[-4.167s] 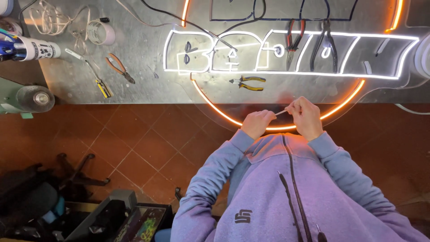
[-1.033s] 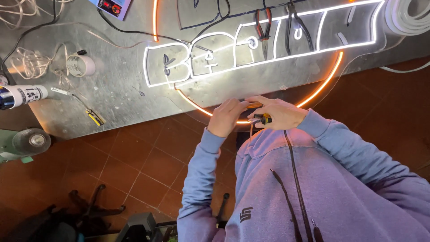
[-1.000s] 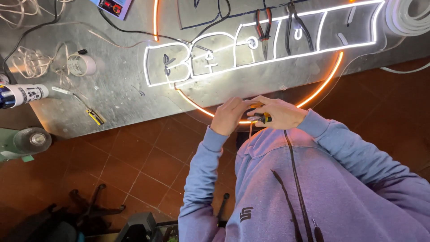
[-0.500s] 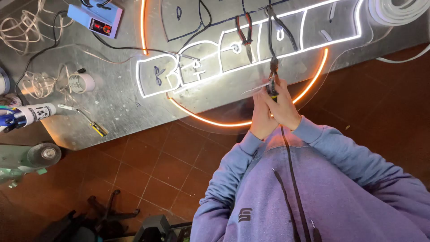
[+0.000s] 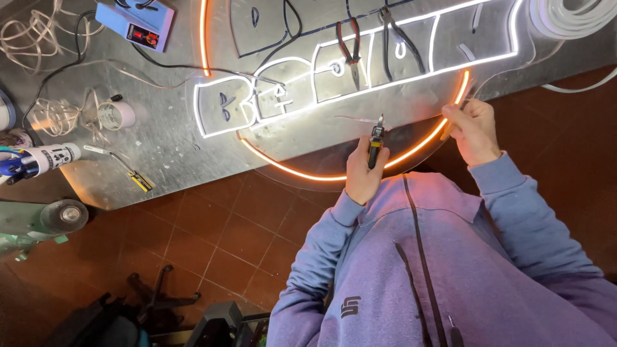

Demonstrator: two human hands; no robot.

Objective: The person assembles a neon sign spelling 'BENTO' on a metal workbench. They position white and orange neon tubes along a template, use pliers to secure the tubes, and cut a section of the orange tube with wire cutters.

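Note:
My left hand [image 5: 361, 172] is shut on a small pair of pliers with black and yellow handles [image 5: 375, 140], jaws pointing away from me over the clear round panel [image 5: 302, 177]. My right hand [image 5: 474, 130] pinches a thin strip at the right side of the glowing orange ring [image 5: 460, 90]. White lit letters [image 5: 302, 83] cross the panel, which lies on a metal table [image 5: 167, 141]. The purple hoodie sleeves cover both wrists.
Red-handled pliers [image 5: 351, 54] and dark pliers [image 5: 400, 35] lie on the letters. A blue power box [image 5: 136, 18], a tape roll [image 5: 116, 115], tangled wires [image 5: 38, 35], a screwdriver [image 5: 132, 175] and a tube [image 5: 40, 160] sit left. A white strip coil [image 5: 569, 16] is top right.
My hands, held together at the ring's lower edge, have parted. The left stays near the middle with the pliers; the right has moved to the ring's right side.

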